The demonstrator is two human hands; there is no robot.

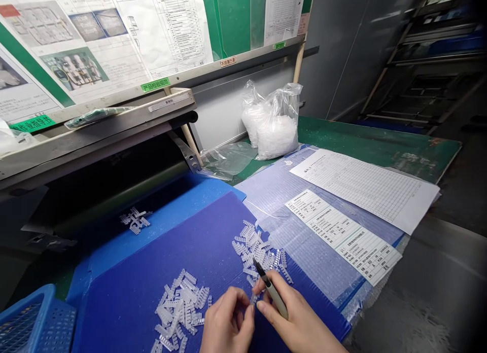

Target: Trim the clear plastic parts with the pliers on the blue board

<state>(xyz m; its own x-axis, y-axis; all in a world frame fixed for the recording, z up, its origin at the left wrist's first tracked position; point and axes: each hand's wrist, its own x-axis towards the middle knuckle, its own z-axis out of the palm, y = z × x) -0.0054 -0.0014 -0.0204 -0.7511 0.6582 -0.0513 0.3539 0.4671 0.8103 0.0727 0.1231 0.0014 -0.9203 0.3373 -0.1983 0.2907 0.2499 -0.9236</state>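
Legible signage, by carrier:
- Green label [155,84] on the rail under the wall board: "产品检验规范".
- White tag [228,62], red characters, same rail: "不良履历表".
- Green label [32,123] at far left: partly readable, begins "操作业".
- Small green tag [279,45]: too small to read.
- Posted sheets [167,28], grid form [365,188] and sticker [342,234]: print illegible.

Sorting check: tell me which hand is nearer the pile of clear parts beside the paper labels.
Right. The right hand, holding a pen, sits just below that pile of clear parts; the left hand is farther left, beside the other pile.
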